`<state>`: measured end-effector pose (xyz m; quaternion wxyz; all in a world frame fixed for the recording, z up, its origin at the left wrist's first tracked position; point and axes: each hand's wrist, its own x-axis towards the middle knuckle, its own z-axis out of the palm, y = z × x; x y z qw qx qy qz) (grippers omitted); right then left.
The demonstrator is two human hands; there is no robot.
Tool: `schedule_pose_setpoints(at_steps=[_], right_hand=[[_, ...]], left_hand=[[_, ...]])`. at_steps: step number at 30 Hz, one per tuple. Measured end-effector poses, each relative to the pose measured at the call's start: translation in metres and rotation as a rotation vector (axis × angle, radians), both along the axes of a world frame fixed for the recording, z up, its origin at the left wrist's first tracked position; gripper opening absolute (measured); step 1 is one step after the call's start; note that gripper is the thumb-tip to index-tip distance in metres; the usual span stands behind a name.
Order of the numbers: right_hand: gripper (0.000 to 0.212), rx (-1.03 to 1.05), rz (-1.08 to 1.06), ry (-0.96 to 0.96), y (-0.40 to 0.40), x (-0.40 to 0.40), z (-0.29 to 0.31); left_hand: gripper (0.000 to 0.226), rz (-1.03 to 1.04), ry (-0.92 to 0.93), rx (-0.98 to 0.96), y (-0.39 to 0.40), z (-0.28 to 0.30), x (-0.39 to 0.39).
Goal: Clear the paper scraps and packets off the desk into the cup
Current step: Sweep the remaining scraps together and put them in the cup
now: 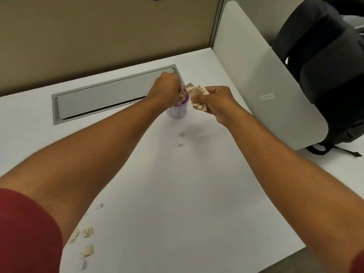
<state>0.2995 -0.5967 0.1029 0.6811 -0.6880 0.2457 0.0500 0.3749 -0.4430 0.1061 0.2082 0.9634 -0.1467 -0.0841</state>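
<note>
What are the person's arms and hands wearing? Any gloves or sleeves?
No gloves: the left hand and right hand are both bare, with no rings, watch or bracelets showing. Both forearms are bare too. A dark red short sleeve covers the left upper arm, and a small bit of the same red shows at the picture's lower right corner.

Left hand [164, 89]: fingers in cup [178, 111], frame centre.
Right hand [214, 101]: gripping crumpled paper scraps [198, 91] beside cup.
Lower left: loose scraps [87, 233] on desk [177, 194].

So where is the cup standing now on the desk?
In the head view the cup stands mid-desk, just right of the grey cable tray, between the left hand and right hand.
</note>
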Motion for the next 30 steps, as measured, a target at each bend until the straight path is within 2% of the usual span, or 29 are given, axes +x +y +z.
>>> schedule_pose_setpoints(at_steps=[9,13,15,18,20,23,25,28,30], right_hand=[[0.037,-0.068,0.024,0.003,-0.001,0.006,0.003],[0.038,-0.147,0.049,0.014,0.003,0.014,0.010],[0.037,-0.243,0.070,0.001,0.005,0.019,0.010],[0.026,-0.515,0.170,-0.088,0.011,0.028,0.013],[0.015,-0.697,0.275,-0.164,0.019,0.036,0.017],[0.017,-0.943,0.408,-0.207,0.034,0.054,0.018],[0.025,-1.081,0.519,-0.173,0.045,0.062,0.015],[0.049,-1.258,0.697,-0.120,0.057,0.064,0.009],[0.057,-1.331,0.759,-0.109,0.060,0.063,0.005]], left_hand=[[0.031,-0.114,-0.053,0.109,0.004,0.020,0.007],[0.026,-0.088,-0.071,0.008,0.005,0.016,0.006],[0.023,0.005,-0.071,-0.107,0.013,0.013,0.005],[0.017,0.197,-0.131,-0.297,0.034,0.002,-0.007],[0.016,0.271,-0.176,-0.328,0.052,-0.013,-0.027],[0.021,0.250,-0.156,-0.280,0.077,-0.049,-0.062],[0.032,0.177,-0.081,-0.208,0.089,-0.074,-0.081],[0.064,0.012,0.009,0.078,0.096,-0.107,-0.101],[0.074,-0.052,0.061,0.196,0.101,-0.126,-0.111]])
